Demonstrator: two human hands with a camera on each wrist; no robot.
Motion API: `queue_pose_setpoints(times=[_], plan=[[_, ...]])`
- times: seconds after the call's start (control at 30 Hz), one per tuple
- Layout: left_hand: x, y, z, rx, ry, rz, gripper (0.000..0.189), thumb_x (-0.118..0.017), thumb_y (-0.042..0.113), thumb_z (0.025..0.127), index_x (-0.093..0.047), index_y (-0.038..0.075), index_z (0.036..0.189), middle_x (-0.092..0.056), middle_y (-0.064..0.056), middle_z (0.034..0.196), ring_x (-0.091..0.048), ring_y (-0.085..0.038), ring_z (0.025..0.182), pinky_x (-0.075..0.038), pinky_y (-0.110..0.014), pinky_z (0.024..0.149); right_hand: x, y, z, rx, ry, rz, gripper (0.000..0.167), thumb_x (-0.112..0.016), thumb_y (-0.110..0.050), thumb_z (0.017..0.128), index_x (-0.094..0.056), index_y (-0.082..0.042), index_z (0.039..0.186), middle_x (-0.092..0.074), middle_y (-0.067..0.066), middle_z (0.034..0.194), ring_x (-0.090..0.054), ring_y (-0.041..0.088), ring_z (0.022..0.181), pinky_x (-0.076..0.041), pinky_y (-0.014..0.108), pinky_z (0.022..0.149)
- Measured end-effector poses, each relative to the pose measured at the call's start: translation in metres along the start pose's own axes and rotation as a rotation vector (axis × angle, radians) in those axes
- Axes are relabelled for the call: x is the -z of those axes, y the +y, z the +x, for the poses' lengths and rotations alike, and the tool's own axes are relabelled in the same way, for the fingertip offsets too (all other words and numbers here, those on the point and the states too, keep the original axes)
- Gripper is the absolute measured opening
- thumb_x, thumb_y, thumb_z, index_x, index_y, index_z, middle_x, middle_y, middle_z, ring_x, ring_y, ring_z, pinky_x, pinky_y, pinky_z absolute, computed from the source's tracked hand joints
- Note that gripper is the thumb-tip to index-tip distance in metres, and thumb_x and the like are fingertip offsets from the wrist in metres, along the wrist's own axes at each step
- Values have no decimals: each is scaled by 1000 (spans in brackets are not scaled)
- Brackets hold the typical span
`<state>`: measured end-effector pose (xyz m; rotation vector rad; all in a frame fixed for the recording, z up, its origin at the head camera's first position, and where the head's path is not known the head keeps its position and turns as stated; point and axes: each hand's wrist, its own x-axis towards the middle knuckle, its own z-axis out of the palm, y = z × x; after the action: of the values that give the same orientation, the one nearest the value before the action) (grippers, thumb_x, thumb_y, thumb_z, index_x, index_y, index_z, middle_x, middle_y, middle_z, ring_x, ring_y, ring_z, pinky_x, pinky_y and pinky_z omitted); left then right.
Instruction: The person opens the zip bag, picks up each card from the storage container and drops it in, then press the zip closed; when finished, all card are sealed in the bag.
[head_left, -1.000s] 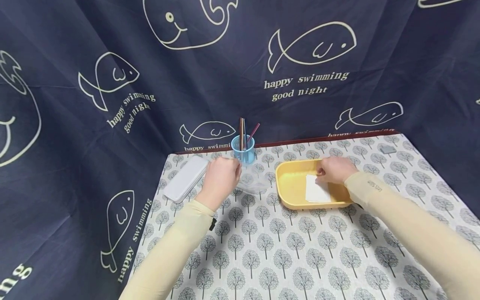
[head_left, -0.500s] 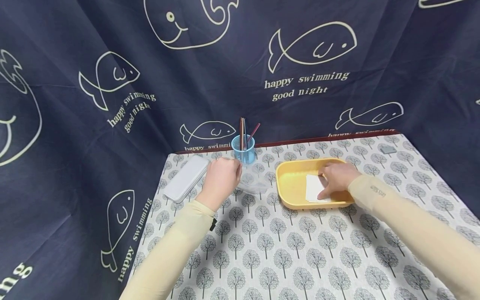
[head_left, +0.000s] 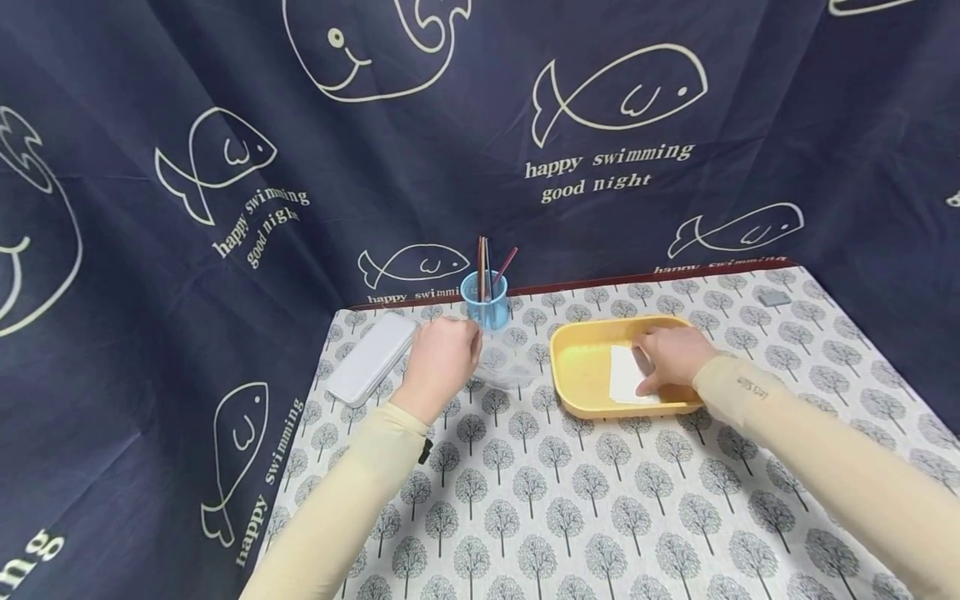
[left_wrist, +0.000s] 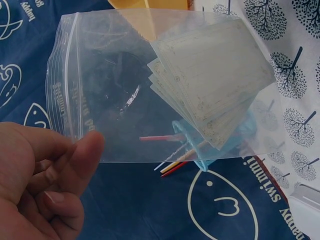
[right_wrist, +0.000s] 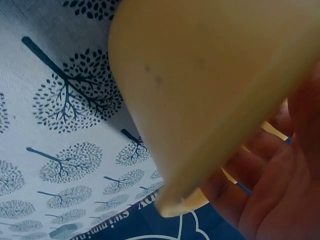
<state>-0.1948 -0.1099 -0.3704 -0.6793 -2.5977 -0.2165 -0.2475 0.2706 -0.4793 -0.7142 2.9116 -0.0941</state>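
Note:
My left hand (head_left: 444, 354) pinches the zip edge of a clear zip bag (left_wrist: 115, 75) between thumb and fingers. Inside the bag lie several pale cards (left_wrist: 210, 80) with patterned edges, fanned out. In the head view the bag (head_left: 506, 375) is a faint shape beyond the left hand. A yellow tray (head_left: 581, 375) stands to the right, with white paper cards (head_left: 626, 379) on its bottom. My right hand (head_left: 675, 360) reaches into it from the right side, thumb and fingers spread apart over the cards. The tray wall hides its fingertips in the right wrist view.
Behind the bag stands a blue cup (head_left: 486, 304) of pencils or similar sticks. A white case (head_left: 372, 358) lies left of the left hand. A small grey block (head_left: 774, 297) sits at the far right corner. Dark blue fish-print cloth (head_left: 420, 167) hangs behind the tree-print tablecloth (head_left: 540, 500).
The right hand's thumb and fingers were close together over the cards and have since spread apart, the thumb moving toward the tray's near side. The left hand stays at the bag.

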Motion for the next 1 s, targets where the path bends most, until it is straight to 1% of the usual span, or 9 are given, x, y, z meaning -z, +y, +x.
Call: queue_pose_setpoints(times=[0.07, 0.2, 0.27, 0.37, 0.5, 0.6, 0.7, 0.87, 1.0], plan=[[0, 0, 0, 4, 1, 3, 16, -71, 10, 96, -76, 7, 81, -69, -5, 66, -66, -25, 55, -51, -38, 49, -1, -1, 0, -4, 10, -6, 80, -94, -58, 63, -66, -4, 115, -69, 12, 103, -66, 27, 77, -58, 55, 74], [1, 0, -1, 11, -10, -3, 16, -72, 11, 97, -75, 7, 82, -69, -5, 67, -66, -26, 56, -51, -38, 49, -1, -3, 0, -3, 43, -13, 89, -95, -52, 66, -62, -1, 131, -69, 20, 119, -70, 35, 86, -58, 58, 78], [1, 0, -1, 11, -15, -7, 15, -72, 11, 97, -75, 7, 82, -70, -6, 67, -66, -26, 56, -51, -37, 49, 0, -3, 0, 1, 63, -11, 86, -96, -47, 68, -61, -2, 132, -69, 19, 120, -70, 36, 90, -58, 59, 79], [1, 0, 0, 8, -17, -7, 15, -72, 11, 96, -76, 7, 82, -70, -6, 67, -66, -26, 56, -51, -37, 49, 4, -4, 0, 11, 95, 15, 69, -96, -35, 73, -65, -3, 126, -73, 10, 102, -71, 31, 85, -59, 57, 75], [-1, 0, 1, 1, -13, -4, 15, -72, 10, 96, -76, 7, 82, -69, -6, 67, -66, -25, 56, -52, -37, 50, 11, -3, -1, 19, 123, 50, 41, -92, -24, 79, -72, -4, 109, -69, -1, 83, -68, 23, 74, -59, 49, 67], [-2, -1, 0, -2, -11, -3, 16, -72, 10, 96, -76, 6, 82, -69, -6, 67, -66, -24, 56, -54, -37, 51, 17, -3, -2, 29, 111, 97, 23, -88, -18, 84, -74, -5, 97, -70, -1, 82, -67, 19, 70, -60, 46, 66], [-2, -1, -1, -4, -8, -7, 16, -71, 10, 97, -76, 6, 82, -69, -6, 67, -66, -24, 56, -54, -37, 52, 26, -5, -3, 28, 84, 162, 12, -84, -14, 87, -77, -6, 93, -74, 2, 85, -69, 19, 72, -60, 47, 71], [-1, -2, -1, -13, 6, -17, 15, -71, 9, 97, -76, 5, 83, -69, -6, 66, -65, -23, 54, -54, -36, 51, 47, -7, -7, -7, 5, 259, 9, -79, -19, 92, -80, -10, 97, -77, 4, 95, -70, 22, 84, -57, 54, 82], [-2, -3, 0, -9, -4, -16, 15, -71, 10, 97, -76, 5, 84, -69, -6, 67, -65, -22, 54, -54, -34, 51, 63, -8, -9, -19, -25, 351, 7, -77, -20, 94, -81, -13, 94, -75, -1, 94, -66, 18, 86, -55, 50, 82]])
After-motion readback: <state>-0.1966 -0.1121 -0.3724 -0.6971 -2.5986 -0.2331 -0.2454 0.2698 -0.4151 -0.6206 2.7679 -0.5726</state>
